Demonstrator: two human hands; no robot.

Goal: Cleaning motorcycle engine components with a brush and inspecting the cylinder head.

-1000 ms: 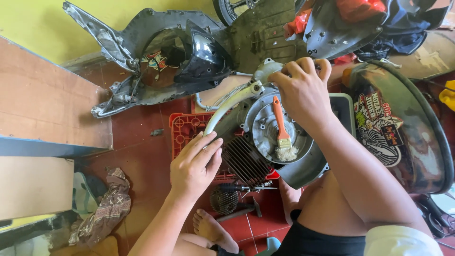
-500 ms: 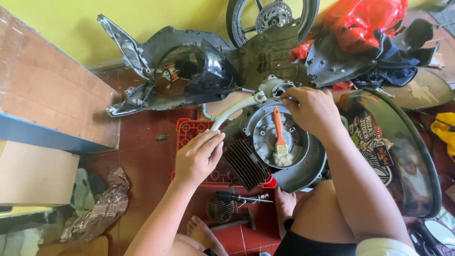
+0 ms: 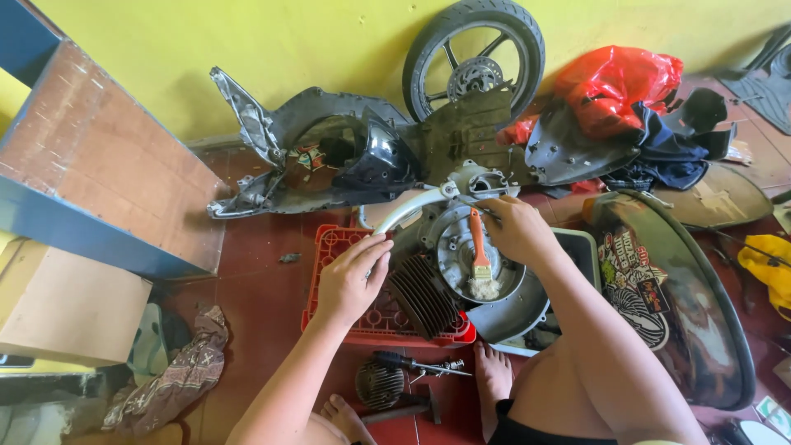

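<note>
On top of the red slatted plastic crate [image 3: 362, 317], which sits on the red tiled floor [image 3: 264, 264], rests the grey metal scooter engine with its black finned cylinder and round flywheel housing [image 3: 461, 264]. It looks heavy and rigid, a cast lump that will not flex; the fins are thin-edged and probably grimy, so a slippery or sharp hold there seems a poor choice. The sturdier grips appear to be the curved silver pipe [image 3: 408, 210] at its upper left and the thick rim of the housing.

An orange-handled paintbrush with pale bristles [image 3: 479, 259] lies loose across the round housing, so it would likely slide off if the engine were tipped.

The left hand [image 3: 350, 280] lies flat, fingers spread, on the crate and against the left edge of the fins, clamped on nothing. The right hand [image 3: 515, 231] is at the engine's upper right edge, fingers curled toward a small part there; whether it actually pinches anything I cannot tell. The hands stand apart, with the engine between them.

Below the crate lie a small finned round metal part [image 3: 379, 386] and a dark-handled screwdriver [image 3: 412, 363].
</note>
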